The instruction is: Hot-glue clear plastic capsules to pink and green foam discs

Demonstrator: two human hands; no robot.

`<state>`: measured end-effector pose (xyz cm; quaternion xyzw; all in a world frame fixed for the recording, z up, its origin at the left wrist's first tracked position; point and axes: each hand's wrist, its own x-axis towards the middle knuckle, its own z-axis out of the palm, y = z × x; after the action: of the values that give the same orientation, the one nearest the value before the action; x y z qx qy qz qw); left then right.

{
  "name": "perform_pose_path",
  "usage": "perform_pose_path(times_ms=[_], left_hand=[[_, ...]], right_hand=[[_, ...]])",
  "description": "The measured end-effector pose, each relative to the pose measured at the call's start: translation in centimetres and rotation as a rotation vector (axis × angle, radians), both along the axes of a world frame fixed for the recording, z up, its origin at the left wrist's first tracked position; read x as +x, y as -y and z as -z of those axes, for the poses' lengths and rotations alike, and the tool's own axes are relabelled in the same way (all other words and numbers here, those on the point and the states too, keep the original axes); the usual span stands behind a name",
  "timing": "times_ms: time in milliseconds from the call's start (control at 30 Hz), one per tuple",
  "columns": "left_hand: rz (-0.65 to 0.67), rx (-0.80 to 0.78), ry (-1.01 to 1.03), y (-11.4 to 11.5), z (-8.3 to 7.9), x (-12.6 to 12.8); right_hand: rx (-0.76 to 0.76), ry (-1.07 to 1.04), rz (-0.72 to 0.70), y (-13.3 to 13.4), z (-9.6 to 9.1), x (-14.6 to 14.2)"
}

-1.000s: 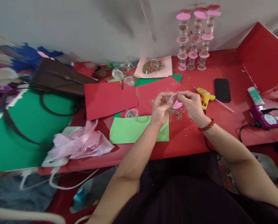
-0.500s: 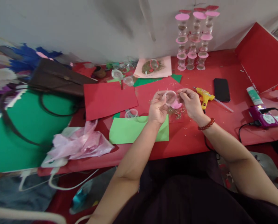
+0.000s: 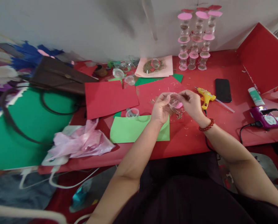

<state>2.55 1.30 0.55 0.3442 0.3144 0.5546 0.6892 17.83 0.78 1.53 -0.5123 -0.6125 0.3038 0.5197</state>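
Both my hands meet over the red table (image 3: pixel 190 140) around a small clear plastic cup (image 3: pixel 173 100). My left hand (image 3: pixel 161 109) pinches the cup's left rim with thumb and fingers. My right hand (image 3: pixel 192 104), with a red bead bracelet at its wrist, has its fingers curled on the cup's right side. A pink paper disc (image 3: pixel 179 105) lies just below the cup, with scattered dried bits (image 3: pixel 179 115) around it. A light green sheet (image 3: pixel 131 129) lies under my left wrist.
A yellow glue gun (image 3: pixel 205 96) and black phone (image 3: pixel 223 90) lie right of my hands. Three towers of stacked cups (image 3: pixel 194 37) stand at the wall. Red sheets (image 3: pixel 111 98), loose clear cups (image 3: pixel 132 112), a brown bag (image 3: pixel 57 76), pink plastic (image 3: pixel 80 143) and a purple device (image 3: pixel 266 116) surround them.
The cup has turned and dropped slightly between my fingers, and both hands have closed in a little around it. Everything else on the table stays put.
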Motion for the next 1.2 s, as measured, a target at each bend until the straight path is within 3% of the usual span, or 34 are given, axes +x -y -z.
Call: perform_pose_path(times_ms=[100, 233, 467, 733, 900, 1100, 1200], left_hand=[[0.021, 0.004, -0.045, 0.1, 0.0, 0.1], [0.058, -0.005, -0.080, 0.1, -0.2, -0.2], [0.104, -0.062, -0.111, -0.3, -0.2, -0.9], [0.141, -0.098, -0.100, -0.7, -0.2, -1.4], [0.216, -0.128, -0.065, -0.8, -0.2, -1.8], [0.149, -0.148, -0.050, -1.2, 0.3, -1.8], [0.079, -0.176, -0.028, -1.4, 0.4, -1.7]], right_hand=[[0.088, 0.208, 0.086, 0.4, -0.2, -0.1], [0.098, 0.289, 0.113, 0.4, 0.0, -0.3], [-0.046, 0.215, 0.042, -0.1, -0.3, -0.2], [-0.075, 0.090, 0.017, 0.0, 0.1, -0.4], [-0.071, -0.062, 0.124, -1.1, 0.9, 0.5], [-0.063, 0.009, 0.109, -1.1, 0.8, 0.4], [-0.044, -0.054, 0.076, -0.7, 0.4, 0.0]])
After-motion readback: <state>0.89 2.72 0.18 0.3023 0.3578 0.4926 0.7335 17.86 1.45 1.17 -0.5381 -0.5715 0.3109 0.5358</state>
